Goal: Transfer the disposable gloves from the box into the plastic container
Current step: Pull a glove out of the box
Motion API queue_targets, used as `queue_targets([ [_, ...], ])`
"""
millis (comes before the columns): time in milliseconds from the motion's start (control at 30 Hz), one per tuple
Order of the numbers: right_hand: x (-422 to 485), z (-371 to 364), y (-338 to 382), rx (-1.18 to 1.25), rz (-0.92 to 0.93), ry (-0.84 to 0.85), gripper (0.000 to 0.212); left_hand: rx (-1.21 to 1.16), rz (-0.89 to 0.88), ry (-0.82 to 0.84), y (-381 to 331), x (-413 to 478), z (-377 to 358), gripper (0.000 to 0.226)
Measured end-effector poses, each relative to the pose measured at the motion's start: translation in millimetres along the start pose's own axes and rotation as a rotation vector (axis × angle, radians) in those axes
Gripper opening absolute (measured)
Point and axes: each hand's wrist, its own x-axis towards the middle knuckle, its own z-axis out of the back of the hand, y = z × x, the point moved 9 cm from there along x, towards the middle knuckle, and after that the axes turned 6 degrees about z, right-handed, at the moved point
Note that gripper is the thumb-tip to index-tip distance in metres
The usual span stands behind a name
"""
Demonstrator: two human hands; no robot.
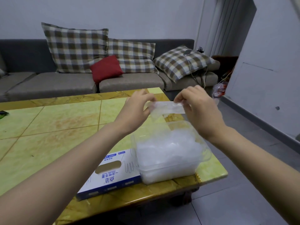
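Note:
A thin clear disposable glove is stretched in the air between both hands, above the far end of the plastic container. My left hand pinches its left end and my right hand pinches its right end. The clear plastic container stands at the table's right front corner, heaped with crumpled clear gloves. The white and blue glove box lies flat just left of the container, its oval opening facing up and showing a dark inside.
The yellow-green marble table ends close to the container on the right and front. A dark object lies at its far left edge. Behind stands a grey sofa with checked pillows and a red cushion.

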Motion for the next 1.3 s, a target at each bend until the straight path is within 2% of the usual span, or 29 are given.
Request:
queue_targets([
  [133, -55, -53, -1, 0.083, -0.116, 0.307, 0.035, 0.110, 0.049, 0.160, 31, -27, -36, 0.022],
  [200, -85, -85, -1, 0.140, -0.214, 0.537, 0.034, 0.247, 0.032, 0.283, 39, -41, -57, 0.031],
  [267, -106, -106, 0, 0.208, -0.304, 0.693, 0.029, 0.413, -0.031, 0.417, 42, -54, -77, 0.041],
  [367, -116, -118, 3, 0.302, -0.375, 0.798, 0.029, 0.568, -0.088, 0.554, 48, -65, -95, 0.053],
  [467, -111, -115, 8, 0.425, -0.359, 0.851, 0.029, 0.568, -0.060, 0.471, 42, -55, -84, 0.055],
  [567, -91, -98, -3, 0.491, -0.410, 0.663, 0.021, 0.390, 0.045, 0.302, 31, -45, -67, 0.041],
  [633, -88, -95, -14, 0.412, -0.413, 0.619, 0.019, 0.313, 0.070, 0.346, 22, -48, -77, 0.030],
  [667, -92, -100, -18, 0.348, -0.397, 0.676, 0.021, 0.320, 0.076, 0.431, 21, -53, -91, 0.029],
  [733, -111, -120, -25, 0.219, -0.370, 0.898, 0.031, 0.386, 0.121, 0.696, 28, -70, -130, 0.038],
  [800, -128, -139, -33, 0.178, -0.387, 1.089, 0.047, 0.439, 0.182, 0.940, 41, -87, -160, 0.051],
  [833, -133, -147, -35, 0.180, -0.397, 1.149, 0.054, 0.463, 0.204, 1.009, 47, -91, -170, 0.057],
  [1000, -150, -181, -41, 0.119, -0.322, 1.374, 0.065, 0.560, 0.253, 1.092, 65, -90, -186, 0.079],
  [1167, -164, -196, -44, 0.032, -0.184, 1.525, 0.071, 0.576, 0.269, 1.172, 75, -94, -201, 0.084],
  [1300, -169, -201, -45, 0.005, -0.150, 1.603, 0.075, 0.599, 0.251, 1.197, 76, -96, -207, 0.087],
])
